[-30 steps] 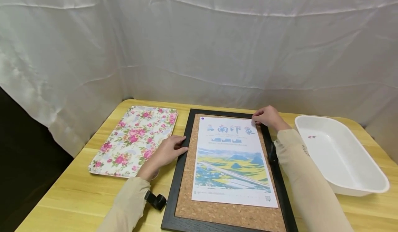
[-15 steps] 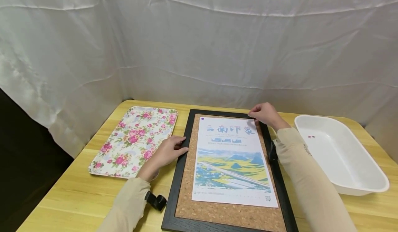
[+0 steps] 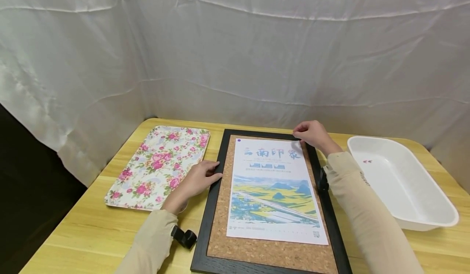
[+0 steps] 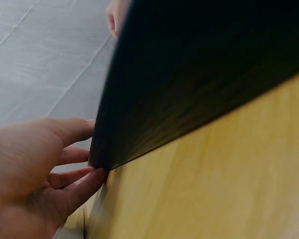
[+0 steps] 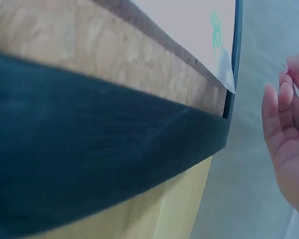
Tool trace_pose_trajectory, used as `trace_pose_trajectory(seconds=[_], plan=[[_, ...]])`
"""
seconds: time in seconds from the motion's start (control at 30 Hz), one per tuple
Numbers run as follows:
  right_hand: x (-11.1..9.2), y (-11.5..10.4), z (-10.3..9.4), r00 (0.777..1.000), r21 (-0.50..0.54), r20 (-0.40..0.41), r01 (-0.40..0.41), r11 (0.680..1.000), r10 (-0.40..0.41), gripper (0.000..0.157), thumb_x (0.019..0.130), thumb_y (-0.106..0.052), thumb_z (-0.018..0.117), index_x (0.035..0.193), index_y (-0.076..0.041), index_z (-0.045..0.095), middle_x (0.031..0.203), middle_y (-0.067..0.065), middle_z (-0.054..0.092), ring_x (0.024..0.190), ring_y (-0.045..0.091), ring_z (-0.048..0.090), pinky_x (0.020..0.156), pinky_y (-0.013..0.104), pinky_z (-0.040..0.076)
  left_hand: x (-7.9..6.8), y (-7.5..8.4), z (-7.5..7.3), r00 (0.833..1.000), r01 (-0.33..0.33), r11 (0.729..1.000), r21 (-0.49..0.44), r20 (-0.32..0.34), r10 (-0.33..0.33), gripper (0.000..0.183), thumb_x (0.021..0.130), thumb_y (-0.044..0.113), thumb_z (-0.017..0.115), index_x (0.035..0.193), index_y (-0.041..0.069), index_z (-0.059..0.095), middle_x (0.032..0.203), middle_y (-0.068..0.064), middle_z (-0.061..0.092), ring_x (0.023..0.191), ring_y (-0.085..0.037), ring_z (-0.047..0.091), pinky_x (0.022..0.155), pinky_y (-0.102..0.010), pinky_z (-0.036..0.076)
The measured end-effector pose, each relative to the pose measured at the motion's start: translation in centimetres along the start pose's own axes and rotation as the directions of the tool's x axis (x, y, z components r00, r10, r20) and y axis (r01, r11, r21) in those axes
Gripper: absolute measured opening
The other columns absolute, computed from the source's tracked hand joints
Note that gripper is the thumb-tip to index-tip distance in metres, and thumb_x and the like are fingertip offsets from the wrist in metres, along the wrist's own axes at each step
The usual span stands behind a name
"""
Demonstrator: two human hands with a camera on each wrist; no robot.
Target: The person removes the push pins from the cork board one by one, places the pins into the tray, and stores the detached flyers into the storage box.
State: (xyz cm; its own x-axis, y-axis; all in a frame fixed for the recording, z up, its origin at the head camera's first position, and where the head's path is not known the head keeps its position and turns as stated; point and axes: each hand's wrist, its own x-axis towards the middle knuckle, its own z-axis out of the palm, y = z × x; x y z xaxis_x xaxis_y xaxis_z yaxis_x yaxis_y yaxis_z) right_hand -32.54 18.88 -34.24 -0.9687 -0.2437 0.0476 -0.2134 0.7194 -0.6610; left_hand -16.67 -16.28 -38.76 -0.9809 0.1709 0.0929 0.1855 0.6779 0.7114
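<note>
A poster (image 3: pixel 275 200) with a landscape print lies on a black-framed cork board (image 3: pixel 271 253). One purple tack (image 3: pixel 239 140) sits at its upper left corner. My right hand (image 3: pixel 313 135) is over the top bar of the frame, close to the poster's upper right corner. In the right wrist view, thumb and fingers pinch a small thumbtack (image 5: pixel 286 68), its thin point sticking out. My left hand (image 3: pixel 196 179) rests its fingertips against the frame's left side. The left wrist view shows those fingers (image 4: pixel 74 130) fairly straight at the dark outer edge.
A floral tray (image 3: pixel 158 164) lies left of the board, partly behind my left wrist. A white basin (image 3: pixel 407 180) with small reddish marks or bits (image 3: pixel 367 161) inside stands to the right. Grey cloth (image 3: pixel 235 54) hangs behind the wooden table (image 3: pixel 73 233).
My right hand has shifted slightly left and up, from the poster's upper right corner to over the frame's top bar. The left hand and the board have stayed put.
</note>
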Motion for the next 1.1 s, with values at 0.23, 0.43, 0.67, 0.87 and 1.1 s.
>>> trace_pose_trajectory(seconds=[0.23, 0.43, 0.67, 0.87, 1.1], plan=[[-0.4, -0.5, -0.3, 1.000, -0.025, 0.020, 0.019, 0.999, -0.019, 0.021, 0.093, -0.015, 0.064, 0.102, 0.003, 0.069, 0.100, 0.018, 0.065, 0.082, 0.033, 0.064, 0.074, 0.036, 0.054, -0.1, 0.0, 0.0, 1.000, 0.006, 1.000, 0.006, -0.002, -0.006, 0.046, 0.094, 0.017, 0.066, 0.133, -0.006, 0.055, 0.129, -0.022, 0.056, 0.107, -0.032, 0.061, 0.088, -0.042, 0.051], [-0.5, -1.3, -1.0, 0.999, -0.040, 0.033, 0.033, 0.999, -0.032, 0.021, 0.093, -0.014, 0.063, 0.103, 0.003, 0.070, 0.097, 0.017, 0.067, 0.077, 0.029, 0.063, 0.071, 0.036, 0.053, -0.1, 0.1, 0.0, 1.000, 0.004, 1.000, 0.014, -0.005, -0.004, 0.047, 0.094, 0.019, 0.065, 0.133, -0.005, 0.055, 0.130, -0.022, 0.055, 0.109, -0.032, 0.060, 0.089, -0.043, 0.051], [-0.9, -2.2, -2.8, 0.998, -0.051, 0.036, 0.054, 0.997, -0.052, 0.024, 0.095, -0.014, 0.061, 0.106, 0.006, 0.069, 0.100, 0.021, 0.066, 0.080, 0.030, 0.064, 0.075, 0.042, 0.054, 0.0, 0.0, 0.0, 1.000, -0.011, 0.999, 0.034, 0.001, 0.011, 0.047, 0.095, 0.020, 0.064, 0.133, -0.005, 0.055, 0.130, -0.023, 0.055, 0.109, -0.032, 0.060, 0.090, -0.044, 0.050], [-1.1, -2.6, -4.6, 0.998, -0.062, 0.000, 0.068, 0.996, -0.068, 0.024, 0.094, -0.015, 0.062, 0.106, 0.005, 0.070, 0.102, 0.021, 0.067, 0.080, 0.033, 0.065, 0.074, 0.041, 0.055, 0.0, 0.0, 0.0, 1.000, -0.011, 1.000, 0.027, 0.002, 0.011, 0.046, 0.095, 0.019, 0.064, 0.133, -0.005, 0.055, 0.129, -0.022, 0.055, 0.108, -0.032, 0.060, 0.089, -0.043, 0.051], [-1.3, -3.1, -6.8, 0.995, -0.083, -0.017, 0.099, 0.992, -0.101, 0.025, 0.092, -0.014, 0.064, 0.103, 0.007, 0.070, 0.095, 0.021, 0.069, 0.072, 0.027, 0.067, 0.071, 0.042, 0.055, 0.0, -0.1, 0.0, 1.000, -0.020, 1.000, 0.009, 0.001, 0.020, 0.045, 0.095, 0.017, 0.063, 0.133, -0.006, 0.055, 0.129, -0.023, 0.055, 0.107, -0.032, 0.061, 0.088, -0.043, 0.051]])
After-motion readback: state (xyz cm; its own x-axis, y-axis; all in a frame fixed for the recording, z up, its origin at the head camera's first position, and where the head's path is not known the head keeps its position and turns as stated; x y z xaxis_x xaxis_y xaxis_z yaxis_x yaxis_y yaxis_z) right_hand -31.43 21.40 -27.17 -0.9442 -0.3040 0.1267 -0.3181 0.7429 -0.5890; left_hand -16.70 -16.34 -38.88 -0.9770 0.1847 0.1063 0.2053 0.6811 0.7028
